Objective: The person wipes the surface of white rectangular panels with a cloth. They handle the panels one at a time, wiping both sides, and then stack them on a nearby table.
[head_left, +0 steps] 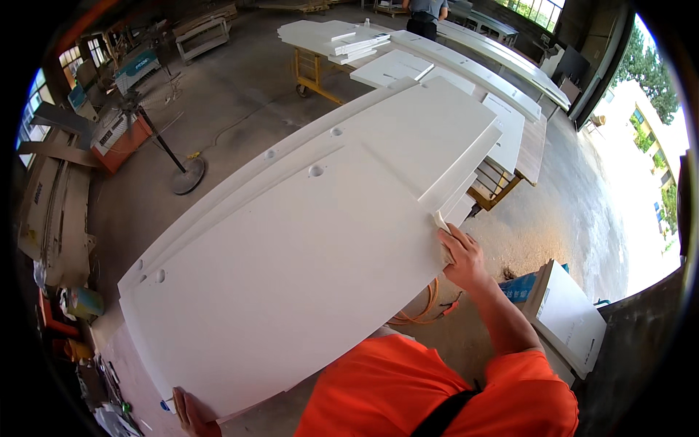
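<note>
A large white panel (291, 247) with round drilled holes near its far edge lies tilted across the middle of the head view, on top of other white panels. My right hand (460, 256) grips its right edge, with a small pale strip sticking up above the fingers. My left hand (191, 415) holds the panel's near left corner at the bottom of the picture. My orange shirt (429, 393) fills the lower middle.
More white panels (408, 65) are stacked on a yellow cart (313, 73) and long tables beyond. A person (426, 16) stands at the far end. A round-based stand (188, 175) and machines (116, 124) are at the left. An orange cable (422, 309) and a leaning white board (568, 317) lie at the right.
</note>
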The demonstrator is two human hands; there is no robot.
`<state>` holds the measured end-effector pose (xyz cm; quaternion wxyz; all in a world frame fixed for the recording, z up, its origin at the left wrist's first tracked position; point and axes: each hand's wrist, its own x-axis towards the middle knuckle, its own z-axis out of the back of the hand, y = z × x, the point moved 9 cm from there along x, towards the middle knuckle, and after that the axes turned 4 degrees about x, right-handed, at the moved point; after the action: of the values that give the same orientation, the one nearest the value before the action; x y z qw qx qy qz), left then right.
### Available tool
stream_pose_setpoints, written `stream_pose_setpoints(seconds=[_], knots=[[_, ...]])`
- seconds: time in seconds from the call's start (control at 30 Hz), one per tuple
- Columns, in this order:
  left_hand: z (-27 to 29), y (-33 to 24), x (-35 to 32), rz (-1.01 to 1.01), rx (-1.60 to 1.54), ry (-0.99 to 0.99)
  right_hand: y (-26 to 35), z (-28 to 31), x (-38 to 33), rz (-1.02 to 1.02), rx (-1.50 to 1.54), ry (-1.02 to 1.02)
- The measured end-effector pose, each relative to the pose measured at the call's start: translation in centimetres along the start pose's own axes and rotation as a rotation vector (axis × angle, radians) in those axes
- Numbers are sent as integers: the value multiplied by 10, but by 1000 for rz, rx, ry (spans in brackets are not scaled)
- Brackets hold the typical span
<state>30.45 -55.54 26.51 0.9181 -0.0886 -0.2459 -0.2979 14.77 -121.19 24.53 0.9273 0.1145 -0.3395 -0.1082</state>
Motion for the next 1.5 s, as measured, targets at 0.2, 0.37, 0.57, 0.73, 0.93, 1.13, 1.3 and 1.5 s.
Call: stream_pose_setpoints(seconds=[0.2, 0.37, 0.57, 0.73, 0.93, 1.13, 1.3, 1.5], knots=[[136, 40, 50, -48, -284, -564, -7, 135, 114, 61, 323, -191], [37, 247, 100, 600, -1073, -517, -58, 62, 242, -120, 1228, -80], [27, 126, 277, 719, -1008, -600, -79, -58, 340, -406, 1200, -325], [-24, 113, 280, 879, -874, -371, -89, -85, 350, -556, 986, -200], [-102, 111, 189, 879, -503, -7, -136, -151, 331, -426, 324, -216], [-35, -45, 91, 504, -332, 195, -4, -227, 294, 136, -24, 401], [-41, -86, 9, 367, -297, 125, 197, -291, 251, 437, 137, 758], [-52, -81, 8, 327, -355, -29, 455, -338, 191, 767, 364, 837]])
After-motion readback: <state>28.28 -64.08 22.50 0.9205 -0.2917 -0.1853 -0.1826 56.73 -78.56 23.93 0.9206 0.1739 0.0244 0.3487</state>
